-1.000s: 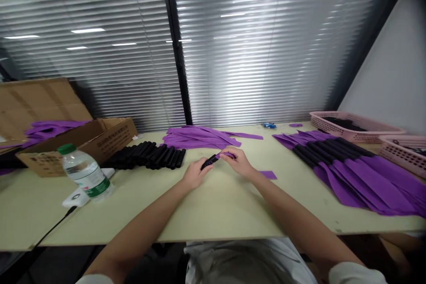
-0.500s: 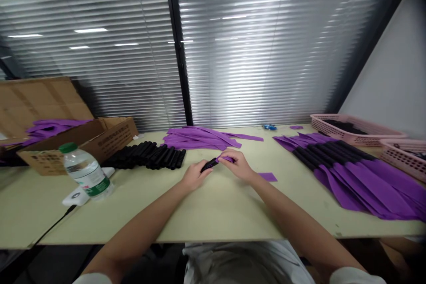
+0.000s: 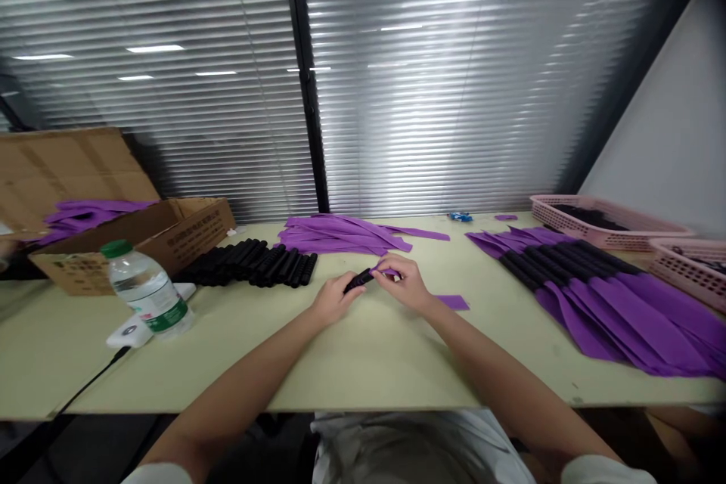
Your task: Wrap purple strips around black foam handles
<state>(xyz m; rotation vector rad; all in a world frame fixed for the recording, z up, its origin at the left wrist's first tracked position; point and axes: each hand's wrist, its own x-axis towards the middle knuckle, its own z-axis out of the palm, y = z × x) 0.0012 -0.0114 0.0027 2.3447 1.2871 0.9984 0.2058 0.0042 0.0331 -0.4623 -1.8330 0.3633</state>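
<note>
My left hand (image 3: 332, 299) is closed around a black ridged tube (image 3: 358, 281), tilted up to the right over the table's middle. At the tube's upper end my right hand (image 3: 405, 283) pinches a purple fabric strip (image 3: 386, 271). The strip meets the tube's end; whether it goes inside is hidden by my fingers. A small purple fabric piece (image 3: 454, 302) lies beside my right wrist. Behind my hands is a pile of purple strips (image 3: 340, 234), with a heap of black tubes (image 3: 255, 263) to the left.
A water bottle (image 3: 148, 291) stands by a white device (image 3: 128, 333) with a cable. Farther left sits an open cardboard box (image 3: 193, 234). Rows of purple strips with black tubes (image 3: 612, 295) lie at the right, near pink baskets (image 3: 618, 234). A blue wrapper (image 3: 459, 217) is near the window.
Both hands keep nearly the same place and hold. My right fingers have shifted slightly at the purple strip by the tube's end.
</note>
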